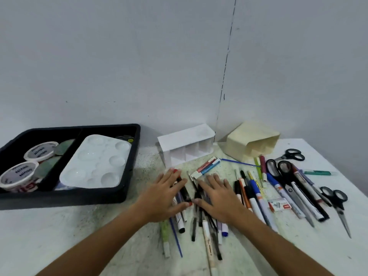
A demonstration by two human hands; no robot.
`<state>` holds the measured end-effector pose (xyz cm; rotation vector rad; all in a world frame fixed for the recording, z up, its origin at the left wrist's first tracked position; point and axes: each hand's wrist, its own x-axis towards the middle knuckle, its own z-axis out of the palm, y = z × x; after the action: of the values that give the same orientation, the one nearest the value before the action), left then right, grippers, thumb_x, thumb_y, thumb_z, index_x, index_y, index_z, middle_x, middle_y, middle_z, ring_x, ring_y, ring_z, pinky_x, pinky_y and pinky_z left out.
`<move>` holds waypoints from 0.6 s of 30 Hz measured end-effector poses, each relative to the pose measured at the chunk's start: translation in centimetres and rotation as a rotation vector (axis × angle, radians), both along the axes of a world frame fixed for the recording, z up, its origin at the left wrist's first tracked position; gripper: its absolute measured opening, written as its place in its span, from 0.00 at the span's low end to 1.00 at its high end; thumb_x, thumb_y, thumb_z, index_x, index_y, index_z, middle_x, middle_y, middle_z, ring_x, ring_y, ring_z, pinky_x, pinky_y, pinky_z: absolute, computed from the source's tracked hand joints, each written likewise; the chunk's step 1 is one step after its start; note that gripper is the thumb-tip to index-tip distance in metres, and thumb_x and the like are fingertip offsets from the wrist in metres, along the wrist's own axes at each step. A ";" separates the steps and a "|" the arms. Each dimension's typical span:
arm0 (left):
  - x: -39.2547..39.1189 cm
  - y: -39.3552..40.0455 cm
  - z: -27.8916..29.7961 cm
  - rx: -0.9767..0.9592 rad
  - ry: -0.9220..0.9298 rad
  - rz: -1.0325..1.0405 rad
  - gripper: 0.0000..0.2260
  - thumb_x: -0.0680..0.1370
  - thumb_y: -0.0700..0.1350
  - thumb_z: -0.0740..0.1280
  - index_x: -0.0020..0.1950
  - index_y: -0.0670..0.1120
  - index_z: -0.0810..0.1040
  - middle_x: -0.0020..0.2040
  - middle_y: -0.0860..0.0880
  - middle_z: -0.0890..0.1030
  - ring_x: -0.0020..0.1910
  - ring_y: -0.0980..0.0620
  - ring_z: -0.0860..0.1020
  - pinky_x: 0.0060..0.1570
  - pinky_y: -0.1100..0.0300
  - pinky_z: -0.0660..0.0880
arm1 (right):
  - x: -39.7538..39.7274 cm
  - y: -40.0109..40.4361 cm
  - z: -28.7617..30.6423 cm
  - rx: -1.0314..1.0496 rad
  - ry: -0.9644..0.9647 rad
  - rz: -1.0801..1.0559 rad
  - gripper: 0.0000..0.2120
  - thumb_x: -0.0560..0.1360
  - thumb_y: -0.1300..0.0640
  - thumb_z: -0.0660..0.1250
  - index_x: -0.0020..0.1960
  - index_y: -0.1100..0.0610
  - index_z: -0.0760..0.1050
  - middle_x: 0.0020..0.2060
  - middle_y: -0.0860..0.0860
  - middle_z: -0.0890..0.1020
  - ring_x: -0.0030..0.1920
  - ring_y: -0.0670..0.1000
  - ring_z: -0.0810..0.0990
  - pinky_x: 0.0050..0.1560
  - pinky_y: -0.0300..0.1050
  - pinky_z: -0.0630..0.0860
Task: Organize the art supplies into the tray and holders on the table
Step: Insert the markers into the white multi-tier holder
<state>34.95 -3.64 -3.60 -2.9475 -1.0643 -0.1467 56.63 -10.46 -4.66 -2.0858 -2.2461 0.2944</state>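
Tray [131, 156], nine o'clock: palette [95, 164] and tubs [40, 151] stowed. Holders [185, 140], twelve o'clock: unfilled. Pens [191, 196], centre: pressed under flat left hand [167, 198] and right hand [218, 198]; nothing gripped. Scissors [336, 198], three o'clock: unsorted.

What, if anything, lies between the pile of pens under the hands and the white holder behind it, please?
Only a few loose markers lie on the table between the pile of pens and the white holder, which lies on its side, openings facing the pile. Both the left hand and right hand rest flat on the pens.
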 end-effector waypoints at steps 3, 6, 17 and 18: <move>0.1 -1.1 -1.9 -0.091 0.047 -0.009 0.33 0.78 0.69 0.47 0.79 0.56 0.47 0.78 0.50 0.37 0.77 0.48 0.34 0.73 0.52 0.32 | 0.9 -1.0 -0.7 -0.007 0.029 0.022 0.48 0.65 0.27 0.27 0.79 0.48 0.45 0.79 0.53 0.50 0.78 0.54 0.43 0.76 0.55 0.42; -0.8 -1.4 -3.0 -0.155 0.042 0.028 0.33 0.77 0.70 0.46 0.79 0.58 0.46 0.79 0.52 0.39 0.76 0.53 0.32 0.74 0.52 0.33 | 1.1 -1.5 -1.1 0.006 0.057 0.067 0.48 0.67 0.27 0.29 0.79 0.51 0.49 0.79 0.53 0.52 0.78 0.53 0.45 0.76 0.54 0.41; 2.2 2.8 2.2 0.064 -0.272 -0.017 0.25 0.74 0.60 0.60 0.66 0.48 0.75 0.64 0.46 0.77 0.65 0.46 0.74 0.63 0.51 0.70 | 2.2 0.5 1.3 0.078 0.305 0.077 0.29 0.79 0.35 0.52 0.74 0.50 0.65 0.72 0.48 0.68 0.73 0.47 0.63 0.77 0.51 0.48; 2.9 3.9 2.8 0.063 -0.308 0.000 0.25 0.74 0.59 0.60 0.66 0.47 0.75 0.64 0.46 0.77 0.65 0.45 0.73 0.63 0.49 0.72 | 2.5 1.0 1.6 0.090 0.352 0.049 0.26 0.79 0.39 0.56 0.73 0.50 0.66 0.71 0.47 0.69 0.71 0.46 0.65 0.76 0.50 0.52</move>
<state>37.89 0.30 -0.76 -2.9306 -1.0621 -0.6401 59.15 -9.48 -3.09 -1.7739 -2.0619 0.5081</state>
